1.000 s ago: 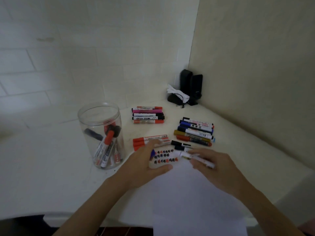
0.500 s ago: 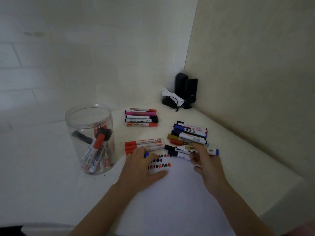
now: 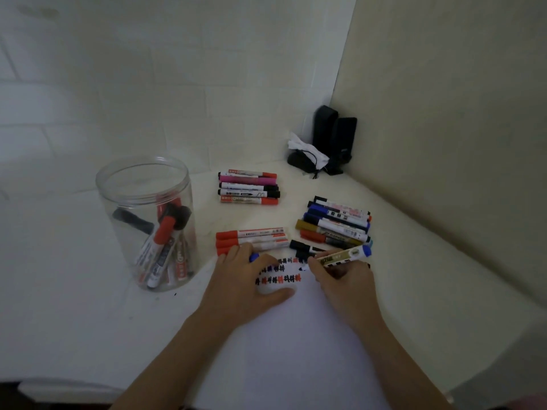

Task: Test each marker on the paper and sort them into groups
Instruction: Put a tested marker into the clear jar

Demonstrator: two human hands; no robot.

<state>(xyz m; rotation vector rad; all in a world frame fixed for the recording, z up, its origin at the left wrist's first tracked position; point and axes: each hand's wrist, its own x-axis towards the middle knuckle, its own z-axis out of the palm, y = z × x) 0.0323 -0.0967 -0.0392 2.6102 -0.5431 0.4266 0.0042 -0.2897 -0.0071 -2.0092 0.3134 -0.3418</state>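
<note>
A white paper (image 3: 296, 350) lies in front of me with rows of black, red and blue test marks (image 3: 278, 275) near its top edge. My right hand (image 3: 343, 279) grips a blue marker (image 3: 343, 255), its tip down on the paper beside the marks. My left hand (image 3: 245, 279) presses flat on the paper's top left and pinches a blue cap (image 3: 254, 257) between its fingers. Sorted groups lie beyond: red markers (image 3: 251, 238), a mixed row (image 3: 248, 187), and a blue, gold and black pile (image 3: 334, 223).
A clear plastic jar (image 3: 148, 220) with several markers inside stands at the left. Black speakers (image 3: 334, 137) and a white crumpled thing sit in the far corner. Walls close in behind and to the right. The table's front edge is near my arms.
My right hand has swung the blue marker from over the pile back to the paper and put its tip down by the marks. The left hand has stayed on the paper.
</note>
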